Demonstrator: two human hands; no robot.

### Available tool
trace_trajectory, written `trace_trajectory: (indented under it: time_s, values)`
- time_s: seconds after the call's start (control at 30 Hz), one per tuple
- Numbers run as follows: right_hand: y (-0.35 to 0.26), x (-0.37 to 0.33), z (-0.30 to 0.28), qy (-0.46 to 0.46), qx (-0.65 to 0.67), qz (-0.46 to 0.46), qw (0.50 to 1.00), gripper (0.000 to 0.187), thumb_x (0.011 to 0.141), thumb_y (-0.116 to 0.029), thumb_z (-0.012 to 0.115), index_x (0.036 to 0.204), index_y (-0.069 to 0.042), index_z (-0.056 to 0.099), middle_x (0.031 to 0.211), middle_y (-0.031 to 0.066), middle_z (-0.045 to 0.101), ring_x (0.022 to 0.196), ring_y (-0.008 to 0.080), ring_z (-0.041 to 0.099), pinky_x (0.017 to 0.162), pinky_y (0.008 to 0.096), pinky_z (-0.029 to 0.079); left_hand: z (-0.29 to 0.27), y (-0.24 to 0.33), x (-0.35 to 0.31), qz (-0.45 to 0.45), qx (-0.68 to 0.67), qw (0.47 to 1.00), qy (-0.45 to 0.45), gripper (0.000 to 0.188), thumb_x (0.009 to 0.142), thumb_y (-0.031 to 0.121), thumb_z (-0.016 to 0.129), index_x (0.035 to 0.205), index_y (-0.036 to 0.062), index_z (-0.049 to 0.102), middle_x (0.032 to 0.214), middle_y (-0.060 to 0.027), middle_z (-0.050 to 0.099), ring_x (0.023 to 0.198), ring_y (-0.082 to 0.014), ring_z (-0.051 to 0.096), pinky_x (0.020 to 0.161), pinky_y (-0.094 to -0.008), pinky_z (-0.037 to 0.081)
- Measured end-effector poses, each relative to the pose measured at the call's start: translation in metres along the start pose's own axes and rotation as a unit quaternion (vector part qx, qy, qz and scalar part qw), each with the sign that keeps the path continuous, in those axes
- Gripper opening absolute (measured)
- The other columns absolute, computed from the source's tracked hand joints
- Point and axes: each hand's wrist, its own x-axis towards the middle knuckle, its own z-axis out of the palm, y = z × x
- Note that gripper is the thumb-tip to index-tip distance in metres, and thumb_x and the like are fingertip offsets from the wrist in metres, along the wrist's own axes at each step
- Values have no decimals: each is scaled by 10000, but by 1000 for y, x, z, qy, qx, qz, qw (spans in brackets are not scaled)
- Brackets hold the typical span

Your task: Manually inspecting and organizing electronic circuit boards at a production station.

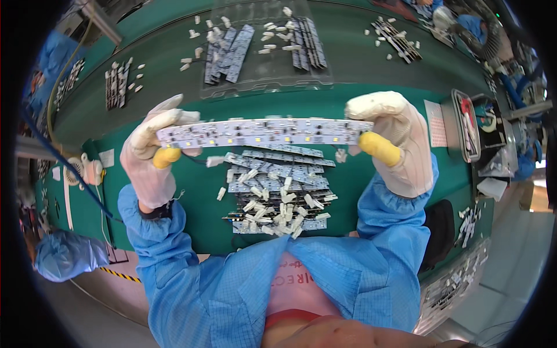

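A long, narrow LED circuit board (261, 132) is stretched level between my two hands, its face with small chips and yellowish LEDs turned toward me. My left hand (145, 152), in a white glove with a yellow thumb cover, pinches the board's left end. At the right end my right hand (406, 139), gloved the same way, grips it between thumb and fingers. White connectors (214, 161) on short dark wires hang under the board. Just below lies a stacked pile of similar circuit boards (278, 180), with many white plugs heaped over its near side.
Beyond my hands, a clear plastic tray (267, 90) holds more boards. Loose board bundles lie at far left (118, 84) and far right (397, 39). A tool bin (464, 130) and black pouch (438, 232) are at right. A small white fan (74, 171) stands left. Co-workers sit around.
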Motion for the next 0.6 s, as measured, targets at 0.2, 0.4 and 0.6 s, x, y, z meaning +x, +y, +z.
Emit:
trace_trajectory:
  time_s: [0.2, 0.4, 0.6]
  values:
    - [3, 2, -4, -70, 35, -23, 997, 550, 826, -294, 704, 1182, 73, 502, 1027, 154, 601, 777, 171, 616, 662, 274, 516, 1, 0, 8, -77, 33, 996, -22, 506, 873, 371, 636, 1176, -31, 590, 1151, -211, 615, 914, -209, 652, 768, -295, 527]
    - [2, 3, -5, -72, 34, -7, 997, 584, 824, -323, 708, 1189, 76, 489, 1021, 170, 606, 811, 181, 633, 665, 272, 519, 0, 4, 12, -91, 66, 992, -63, 455, 916, 376, 563, 1135, -19, 617, 912, -147, 696, 990, -210, 638, 971, -386, 431]
    - [4, 3, -2, -52, 37, -2, 998, 569, 816, -304, 719, 1175, 75, 493, 1028, 170, 608, 799, 188, 643, 672, 276, 533, -2, 3, 13, -81, 64, 993, -65, 374, 933, 311, 540, 1114, -4, 629, 701, -89, 687, 1133, -241, 566, 1072, -417, 310]
